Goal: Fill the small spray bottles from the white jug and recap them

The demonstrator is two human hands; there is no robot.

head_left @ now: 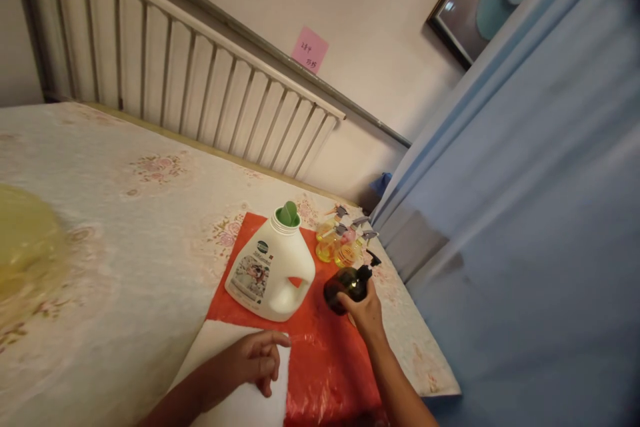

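Observation:
My right hand (367,313) is wrapped round a dark, glossy pump bottle (345,288), which leans to one side above a red plastic sheet (320,367). A black pump nozzle (373,258) shows just above that bottle's neck. Left of it stands a large white detergent jug (273,273) with a handle, a label and a green spout (289,214) in its uncapped mouth. My left hand (260,359) hovers over a white cloth or paper (250,407), index finger stretched out and the others loosely bent, holding nothing.
Several clear spray bottles with yellow liquid (334,243) cluster behind the dark bottle. A flowered tablecloth (150,227) covers the table. At far left lies a yellow translucent object (25,240). A radiator (200,80) lines the wall; a blue curtain (500,227) hangs along the right edge.

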